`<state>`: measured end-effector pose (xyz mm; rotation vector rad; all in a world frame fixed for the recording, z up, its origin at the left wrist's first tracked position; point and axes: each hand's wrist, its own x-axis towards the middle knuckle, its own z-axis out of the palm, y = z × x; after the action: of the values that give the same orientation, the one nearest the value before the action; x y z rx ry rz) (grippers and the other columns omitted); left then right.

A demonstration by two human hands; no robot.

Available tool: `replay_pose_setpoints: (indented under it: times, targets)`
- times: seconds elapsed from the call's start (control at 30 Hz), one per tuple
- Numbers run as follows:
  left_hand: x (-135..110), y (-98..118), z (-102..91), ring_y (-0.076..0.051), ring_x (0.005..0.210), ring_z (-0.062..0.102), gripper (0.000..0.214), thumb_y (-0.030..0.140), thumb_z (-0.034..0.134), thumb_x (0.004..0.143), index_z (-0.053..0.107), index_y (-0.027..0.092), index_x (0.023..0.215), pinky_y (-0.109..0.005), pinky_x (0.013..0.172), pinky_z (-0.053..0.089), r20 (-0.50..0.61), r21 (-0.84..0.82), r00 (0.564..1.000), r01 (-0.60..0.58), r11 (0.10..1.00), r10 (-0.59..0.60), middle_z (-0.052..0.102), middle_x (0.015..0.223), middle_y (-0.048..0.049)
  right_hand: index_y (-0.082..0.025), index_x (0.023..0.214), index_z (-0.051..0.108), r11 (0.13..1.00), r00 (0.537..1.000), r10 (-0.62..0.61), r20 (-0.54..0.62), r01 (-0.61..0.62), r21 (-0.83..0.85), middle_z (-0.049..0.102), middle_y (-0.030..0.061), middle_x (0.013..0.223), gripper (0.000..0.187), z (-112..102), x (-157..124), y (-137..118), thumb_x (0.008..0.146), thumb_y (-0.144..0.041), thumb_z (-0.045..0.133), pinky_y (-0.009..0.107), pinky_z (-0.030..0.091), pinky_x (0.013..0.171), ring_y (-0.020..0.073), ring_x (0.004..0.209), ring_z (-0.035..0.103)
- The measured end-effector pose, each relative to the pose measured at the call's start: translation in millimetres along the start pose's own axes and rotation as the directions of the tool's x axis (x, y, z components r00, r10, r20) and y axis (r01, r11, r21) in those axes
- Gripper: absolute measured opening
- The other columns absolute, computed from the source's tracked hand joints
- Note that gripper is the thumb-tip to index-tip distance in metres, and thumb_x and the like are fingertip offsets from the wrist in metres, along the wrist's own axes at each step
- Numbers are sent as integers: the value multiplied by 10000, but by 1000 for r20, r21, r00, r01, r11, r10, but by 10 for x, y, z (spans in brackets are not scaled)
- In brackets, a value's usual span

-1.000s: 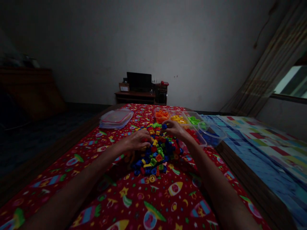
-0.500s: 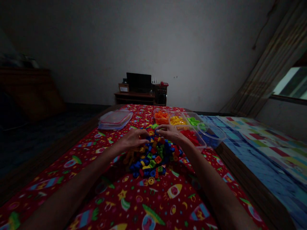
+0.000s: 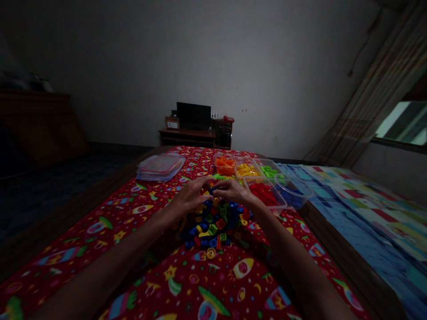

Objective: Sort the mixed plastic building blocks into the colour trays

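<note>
Now left hand (image 3: 187, 200), right hand (image 3: 233, 192) curled fingertip-to-fingertip over block pile (image 3: 213, 224); contents unclear; tubs (image 3: 282, 205) behind.

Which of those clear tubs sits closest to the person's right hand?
The tub of red pieces, just beside the right hand; the others lie farther off.

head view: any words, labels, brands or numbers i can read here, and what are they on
No text can be read anywhere in this view.
Small brown box on the far wooden shelf: it has a pale label, too small and blurred to read.
Red cloth printed with rockets and stars: pictures only, no words.
Pile of small coloured plastic bricks and clear plastic tubs: no markings visible.
</note>
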<state>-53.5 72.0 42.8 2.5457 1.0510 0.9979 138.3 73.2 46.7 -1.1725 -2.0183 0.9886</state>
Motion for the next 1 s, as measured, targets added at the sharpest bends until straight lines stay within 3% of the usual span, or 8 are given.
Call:
replay_pose_setpoints:
  times: [0.23, 0.43, 0.5, 0.6, 0.73, 0.83, 0.93, 1.0]
  targets:
    - [14, 81, -66, -220, 937, 619, 259, 332, 550, 797, 642, 199, 998, -342, 848, 488, 30, 27, 999, -11, 1000, 11, 672, 1016, -60, -146, 882, 715, 953, 940, -107, -324, 3, -304, 681, 32, 770, 246, -689, -129, 16, 717, -156, 532, 216, 446, 613, 124, 661, 589]
    - [-38, 124, 53, -205, 1001, 604, 246, 337, 506, 858, 642, 213, 1021, -335, 901, 474, 126, -15, 986, -107, 994, 108, 659, 1066, -63, -132, 936, 711, 719, 635, -91, -767, -491, -492, 696, 114, 919, 308, -1459, -684, 261, 732, -158, 481, 327, 443, 842, 220, 900, 614]
    - [-70, 200, 121, -207, 1081, 569, 258, 335, 511, 871, 627, 212, 1066, -345, 945, 453, 187, -54, 960, -200, 978, 207, 637, 1126, -78, -119, 949, 707, 629, 588, -26, -809, -619, -470, 682, 145, 980, 333, -1557, -812, 423, 720, -125, 465, 351, 427, 887, 246, 977, 597]
    - [-137, 369, 205, -226, 1191, 494, 309, 355, 566, 854, 605, 226, 1132, -385, 1029, 387, 308, -90, 876, -362, 928, 371, 597, 1219, -91, -118, 1018, 687, 577, 611, 98, -786, -678, -455, 658, 155, 1054, 391, -1567, -856, 554, 690, -93, 475, 341, 422, 908, 253, 1064, 560]
    - [-239, 511, 282, -281, 1303, 368, 420, 418, 650, 785, 581, 290, 1179, -482, 1104, 250, 457, -49, 775, -469, 882, 438, 516, 1349, -58, -93, 1113, 650, 620, 674, 1, -739, -580, -528, 657, 155, 1064, 411, -1412, -684, 377, 759, -106, 442, 315, 399, 936, 226, 1038, 573]
    - [-281, 455, 335, -300, 1315, 346, 351, 417, 650, 784, 608, 298, 1111, -527, 1103, 206, 499, 4, 766, -470, 882, 406, 508, 1359, -45, -130, 1069, 676, 691, 792, -32, -609, -423, -586, 689, 118, 974, 357, -1187, -513, 97, 789, -135, 455, 289, 444, 836, 195, 899, 615]
    - [-275, 329, 354, -298, 1301, 359, 330, 387, 643, 789, 598, 271, 1095, -525, 1090, 221, 485, 36, 788, -451, 892, 379, 519, 1343, -61, -151, 982, 706, 773, 932, 9, -362, -236, -589, 702, 85, 856, 295, -896, -400, -150, 793, -144, 479, 247, 454, 683, 160, 747, 618]
    - [-249, 261, 333, -294, 1289, 369, 337, 380, 645, 783, 592, 264, 1095, -510, 1082, 243, 474, 43, 798, -444, 895, 373, 522, 1335, -64, -140, 896, 722, 777, 980, 53, -192, -161, -608, 694, 73, 765, 252, -700, -353, -246, 763, -119, 509, 233, 431, 613, 149, 663, 603]
